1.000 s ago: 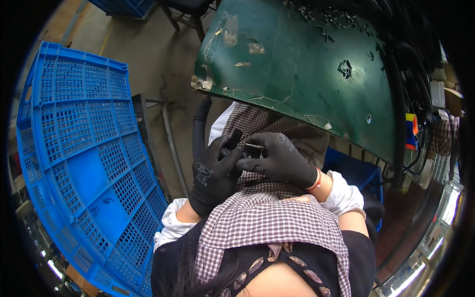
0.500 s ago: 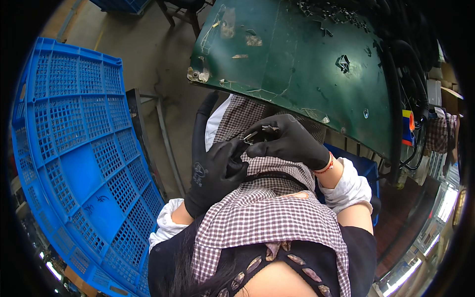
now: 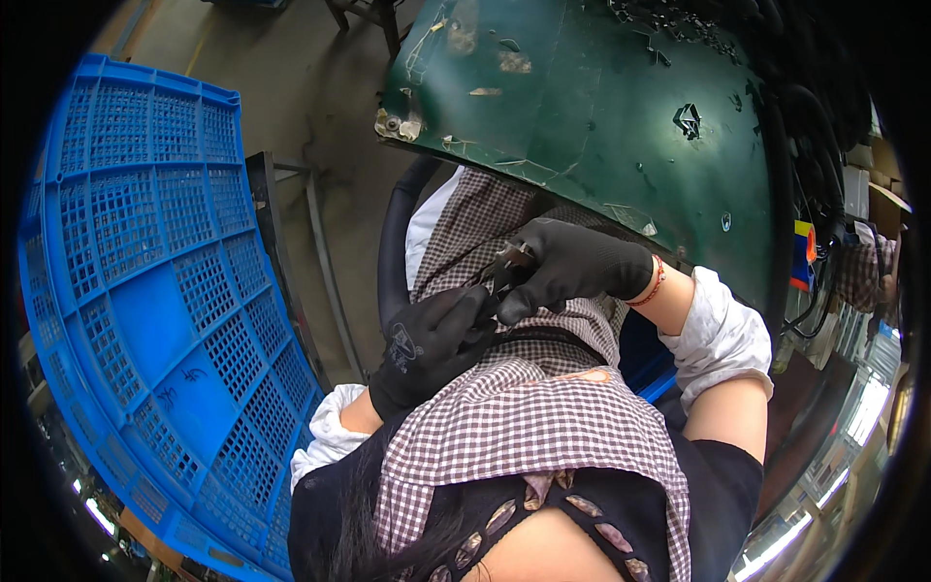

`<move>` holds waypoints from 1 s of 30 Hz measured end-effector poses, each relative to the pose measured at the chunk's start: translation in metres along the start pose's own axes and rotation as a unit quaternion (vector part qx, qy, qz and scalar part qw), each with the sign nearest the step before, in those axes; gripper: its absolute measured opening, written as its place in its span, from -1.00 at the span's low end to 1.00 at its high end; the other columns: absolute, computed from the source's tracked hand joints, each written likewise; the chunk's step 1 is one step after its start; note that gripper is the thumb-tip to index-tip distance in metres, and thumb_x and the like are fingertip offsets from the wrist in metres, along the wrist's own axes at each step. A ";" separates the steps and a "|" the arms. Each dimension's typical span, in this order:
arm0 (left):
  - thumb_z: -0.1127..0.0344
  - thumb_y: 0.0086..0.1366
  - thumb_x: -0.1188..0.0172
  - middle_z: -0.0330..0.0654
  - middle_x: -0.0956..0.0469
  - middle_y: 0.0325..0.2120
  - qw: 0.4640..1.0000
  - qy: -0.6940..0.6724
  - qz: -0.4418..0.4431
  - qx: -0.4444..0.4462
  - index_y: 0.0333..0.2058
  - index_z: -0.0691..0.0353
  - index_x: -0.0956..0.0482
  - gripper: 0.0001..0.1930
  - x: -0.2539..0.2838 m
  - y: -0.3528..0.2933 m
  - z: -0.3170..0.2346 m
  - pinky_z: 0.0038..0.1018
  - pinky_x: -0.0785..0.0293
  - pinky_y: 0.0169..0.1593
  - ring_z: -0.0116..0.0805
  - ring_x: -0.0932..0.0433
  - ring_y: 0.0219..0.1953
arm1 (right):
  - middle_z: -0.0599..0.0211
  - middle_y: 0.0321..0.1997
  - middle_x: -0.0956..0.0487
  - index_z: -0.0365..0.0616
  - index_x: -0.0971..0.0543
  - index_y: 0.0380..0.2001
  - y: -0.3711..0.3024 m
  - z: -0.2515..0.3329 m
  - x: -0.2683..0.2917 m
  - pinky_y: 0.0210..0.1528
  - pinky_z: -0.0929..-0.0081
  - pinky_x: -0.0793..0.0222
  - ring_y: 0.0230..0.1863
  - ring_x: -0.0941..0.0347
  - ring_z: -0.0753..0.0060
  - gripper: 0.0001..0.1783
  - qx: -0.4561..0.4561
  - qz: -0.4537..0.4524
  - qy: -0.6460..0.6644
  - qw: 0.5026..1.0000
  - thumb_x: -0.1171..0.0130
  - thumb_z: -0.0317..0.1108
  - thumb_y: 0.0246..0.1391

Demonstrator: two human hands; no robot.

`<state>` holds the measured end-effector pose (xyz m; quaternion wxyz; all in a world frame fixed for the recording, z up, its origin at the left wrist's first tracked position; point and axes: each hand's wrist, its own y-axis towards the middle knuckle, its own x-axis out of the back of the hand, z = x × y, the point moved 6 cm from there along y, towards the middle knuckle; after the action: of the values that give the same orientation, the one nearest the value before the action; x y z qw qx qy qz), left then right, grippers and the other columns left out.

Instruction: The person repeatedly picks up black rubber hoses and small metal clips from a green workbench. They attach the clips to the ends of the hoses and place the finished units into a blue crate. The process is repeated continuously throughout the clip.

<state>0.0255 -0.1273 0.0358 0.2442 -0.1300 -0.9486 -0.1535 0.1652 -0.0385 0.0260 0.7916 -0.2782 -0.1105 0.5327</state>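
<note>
Small metal clip (image 3: 519,255): pinched in the gloved right hand (image 3: 590,264), above the checked apron (image 3: 543,441); largely hidden by fingers. Black hose (image 3: 391,242): gripped by the curled left hand (image 3: 432,347); end concealed. Green tabletop (image 3: 582,112): scuffed, topped with a loose bent piece (image 3: 688,121); far edge cut off. Blue plastic crate (image 3: 145,310): placed at left, beside grey floor (image 3: 267,82). Dark right-hand background: hard to make out.
</note>
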 end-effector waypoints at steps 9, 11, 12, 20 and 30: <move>0.38 -0.14 -0.44 0.05 -0.58 -0.24 0.999 0.021 -0.011 -0.042 -0.10 0.44 -0.52 -0.44 -0.001 -0.004 -0.005 -0.33 -0.57 -0.31 -0.08 -0.64 -0.34 | 0.51 -0.56 -0.58 -0.21 -0.65 -0.45 0.022 -0.031 -0.014 -0.55 0.68 -0.27 -0.58 -0.36 0.75 -0.80 -0.011 0.122 0.116 0.986 -0.46 -0.35 -0.10; 0.38 -0.13 -0.44 0.05 -0.58 -0.25 0.999 0.005 0.004 -0.042 -0.10 0.44 -0.52 -0.44 -0.001 -0.004 -0.002 -0.33 -0.57 -0.31 -0.08 -0.65 -0.34 | 0.50 -0.55 -0.58 -0.24 -0.64 -0.42 0.025 -0.034 -0.018 -0.50 0.64 -0.31 -0.55 -0.40 0.69 -0.79 -0.016 0.162 0.151 0.975 -0.43 -0.35 -0.07; 0.38 -0.13 -0.44 0.05 -0.58 -0.26 0.999 -0.003 0.013 -0.043 -0.10 0.44 -0.52 -0.45 -0.001 -0.004 -0.001 -0.33 -0.57 -0.31 -0.08 -0.65 -0.34 | 0.50 -0.55 -0.58 -0.25 -0.63 -0.40 0.024 -0.034 -0.020 -0.48 0.63 -0.33 -0.54 -0.42 0.67 -0.79 -0.017 0.181 0.168 0.969 -0.42 -0.35 -0.06; 0.40 -0.06 -0.44 0.04 -0.60 -0.26 0.998 -0.026 -0.054 0.021 -0.12 0.40 -0.57 -0.53 0.000 -0.002 0.009 -0.39 -0.61 -0.30 -0.15 -0.66 -0.31 | 0.10 -0.27 -0.57 -0.28 -0.56 -0.18 -0.024 -0.003 0.014 -0.18 0.31 -0.38 -0.24 -0.48 0.28 -0.65 0.017 -0.072 -0.148 0.986 -0.13 -0.16 0.23; 0.38 -0.04 -0.47 0.03 -0.61 -0.25 0.996 -0.054 -0.066 0.020 -0.08 0.39 -0.56 -0.50 -0.004 -0.004 0.008 -0.40 -0.62 -0.28 -0.14 -0.67 -0.31 | 0.20 -0.43 -0.55 -0.14 -0.59 -0.31 -0.039 0.041 0.006 -0.24 0.21 -0.43 -0.35 -0.51 0.10 -0.85 0.071 -0.021 -0.403 0.912 -0.16 -0.40 0.02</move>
<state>0.0239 -0.1291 0.0260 0.1848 -0.0703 -0.9697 -0.1435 0.1786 -0.0311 0.0804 0.7086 0.0195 -0.3874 0.5894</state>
